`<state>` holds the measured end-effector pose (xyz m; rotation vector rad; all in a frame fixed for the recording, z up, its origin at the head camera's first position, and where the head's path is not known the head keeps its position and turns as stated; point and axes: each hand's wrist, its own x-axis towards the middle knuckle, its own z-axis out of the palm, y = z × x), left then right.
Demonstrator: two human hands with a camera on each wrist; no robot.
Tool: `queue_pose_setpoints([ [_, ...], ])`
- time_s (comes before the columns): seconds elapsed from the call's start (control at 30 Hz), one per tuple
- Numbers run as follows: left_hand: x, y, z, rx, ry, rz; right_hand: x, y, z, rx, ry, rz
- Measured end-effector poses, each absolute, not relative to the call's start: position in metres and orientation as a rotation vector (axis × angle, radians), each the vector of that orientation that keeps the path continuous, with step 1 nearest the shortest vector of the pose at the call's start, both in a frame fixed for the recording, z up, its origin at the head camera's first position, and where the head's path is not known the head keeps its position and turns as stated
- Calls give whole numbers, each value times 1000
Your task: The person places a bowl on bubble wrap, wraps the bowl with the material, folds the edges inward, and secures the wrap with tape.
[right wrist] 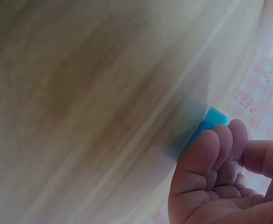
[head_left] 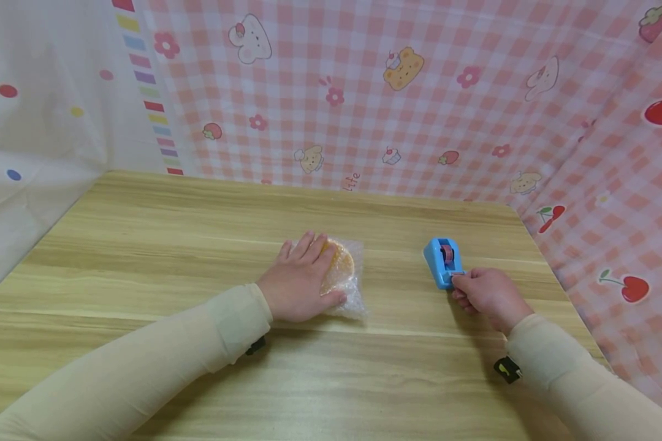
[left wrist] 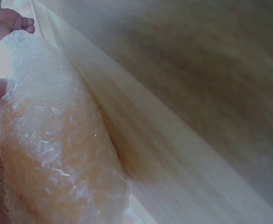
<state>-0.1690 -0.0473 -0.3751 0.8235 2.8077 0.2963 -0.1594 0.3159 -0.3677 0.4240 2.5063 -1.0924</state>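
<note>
My left hand lies flat with fingers spread on a bubble-wrapped packet, which rests on the table. Through the clear wrap shows a round, orange-yellow item, partly covered by the fingers. In the left wrist view the bubble wrap fills the left side, with the thumb at its edge. To the right, a light blue tape dispenser holds a pinkish roll of tape. At its front end my right hand pinches the tape's end between thumb and index finger; the other fingers are curled, as the right wrist view shows.
The wood-grain table runs back to a pink checked cloth with cartoon prints. More of that cloth hangs along the right edge, and a white dotted sheet at the left. Dark wrist devices sit under the sleeves.
</note>
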Motion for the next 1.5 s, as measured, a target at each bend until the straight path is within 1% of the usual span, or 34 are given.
queue_pose_setpoints([
  [0.33,-169,-47,-375,827,2809,292,-160,315,-369,414,2541,-1067],
  [0.53,-170,-46,-377,825,2807,275,-157,320,-371,361,2574,-996],
  [0.83,-170,-47,-376,817,2800,280,-153,314,-343,215,2537,-1001],
  [1.07,-171,-48,-376,826,2797,300,-154,300,-333,114,2579,-972],
  [1.27,-171,-48,-376,818,2798,278,-153,280,-328,80,2590,-1025],
  [1.5,-171,-47,-375,819,2794,280,-150,259,-318,-52,2624,-1001],
])
